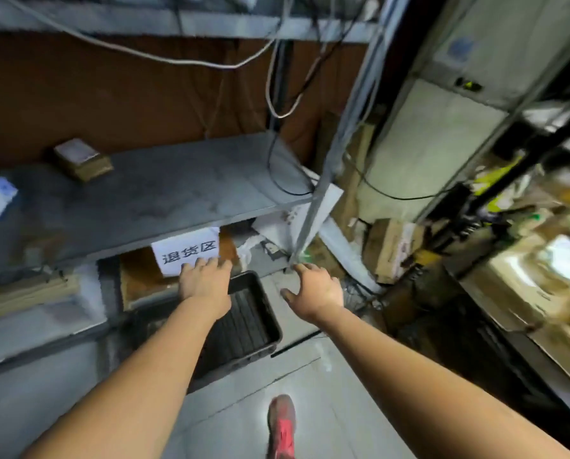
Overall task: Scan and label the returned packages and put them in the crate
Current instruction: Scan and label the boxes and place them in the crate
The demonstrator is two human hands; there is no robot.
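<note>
Black plastic crate (pixel 247 326), ribbed inside, sits on the floor (pixel 296 369) just below the white sign (pixel 185 251). Left hand (pixel 205 283) reaches the sign's lower edge, right hand (pixel 316 288) is off to the sign's right, both grips spread, holding nothing.

The black crate (pixel 250 326) is open on top and stands on the floor below the front edge of the grey shelf (pixel 164 193). A paper sign (pixel 187 251) hangs from that edge and narrows the gap near the crate's far rim. At the right, the shelf post (pixel 310 223) and cardboard boxes (pixel 389 250) close the way. Cables (pixel 277 94) hang over the shelf's back corner.
</note>
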